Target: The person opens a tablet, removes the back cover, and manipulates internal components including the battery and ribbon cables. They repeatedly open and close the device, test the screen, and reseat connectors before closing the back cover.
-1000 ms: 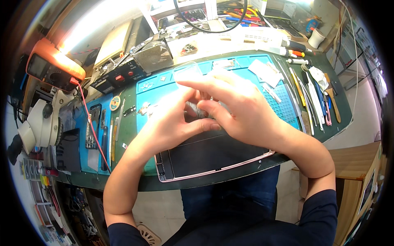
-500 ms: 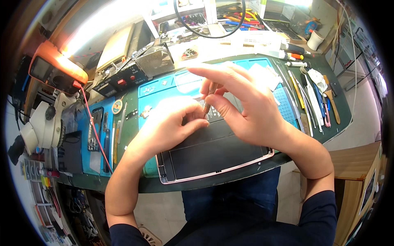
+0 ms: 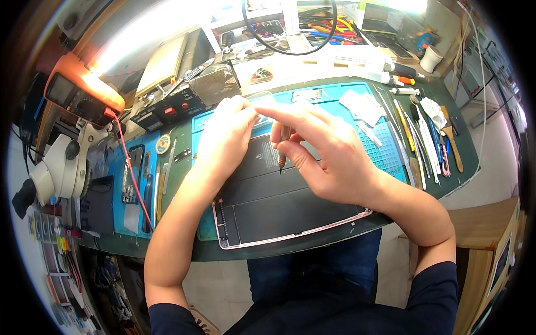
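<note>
An opened tablet (image 3: 279, 209) with a thin pink rim and dark battery panels lies in front of me, partly on a blue work mat (image 3: 385, 151). My right hand (image 3: 329, 148) grips a slim screwdriver (image 3: 283, 151) between thumb and fingers, its tip pointing down above the tablet's panels. That hand's index finger stretches left toward my left hand. Over the tablet's far left part, my left hand (image 3: 231, 131) has its fingertips pinched together, close to that index finger. Whatever the pinch holds, if anything, is too small or hidden to make out.
At left stand an orange multimeter (image 3: 84, 92), a white microscope (image 3: 64, 162) and a black boxed device (image 3: 173, 109). Tweezers, brushes and a syringe (image 3: 405, 91) lie at right. White tissue (image 3: 363, 106) rests on the mat; a black ring (image 3: 290, 47) hangs at the back.
My left hand has moved away from the screwdriver's tip, up and to the left, fingers pinched. The right hand still holds the screwdriver, its tip now exposed.
</note>
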The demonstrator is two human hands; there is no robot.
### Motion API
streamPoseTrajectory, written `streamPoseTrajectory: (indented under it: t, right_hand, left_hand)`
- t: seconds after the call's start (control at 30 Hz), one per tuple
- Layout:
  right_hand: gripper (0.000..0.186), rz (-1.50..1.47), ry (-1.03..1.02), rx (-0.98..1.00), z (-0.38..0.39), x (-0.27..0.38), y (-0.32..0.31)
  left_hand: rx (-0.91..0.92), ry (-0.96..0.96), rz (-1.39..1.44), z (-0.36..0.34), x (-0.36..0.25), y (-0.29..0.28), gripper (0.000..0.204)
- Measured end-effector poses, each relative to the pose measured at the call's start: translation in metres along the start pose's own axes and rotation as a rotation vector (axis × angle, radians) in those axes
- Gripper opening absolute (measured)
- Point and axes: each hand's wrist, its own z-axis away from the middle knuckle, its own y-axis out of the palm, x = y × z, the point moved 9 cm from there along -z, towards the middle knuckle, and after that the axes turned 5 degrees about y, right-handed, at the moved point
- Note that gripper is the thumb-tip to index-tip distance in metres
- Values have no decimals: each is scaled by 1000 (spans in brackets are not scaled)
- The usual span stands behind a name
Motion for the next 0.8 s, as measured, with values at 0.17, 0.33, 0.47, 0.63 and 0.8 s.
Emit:
streamPoseTrajectory:
  t: [0.17,0.33,0.47,0.63,0.8]
  right_hand:
    - [59,-44,-24,30,1,0,16]
    - [60,-56,-44,26,1,-1,27]
    - [58,-50,-23,67,-2,1,29]
    - [54,-32,-18,64,-5,0,31]
    - [49,146,-104,43,-15,13,29]
  left_hand:
    - [21,-122,184,1,11,-10,17]
    - [303,-274,443,22,0,-25,13]
    - [369,-230,532,42,-11,-34,14]
    - [338,-155,603,44,-21,-32,15]
    - [344,-254,668,37,-25,-42,20]
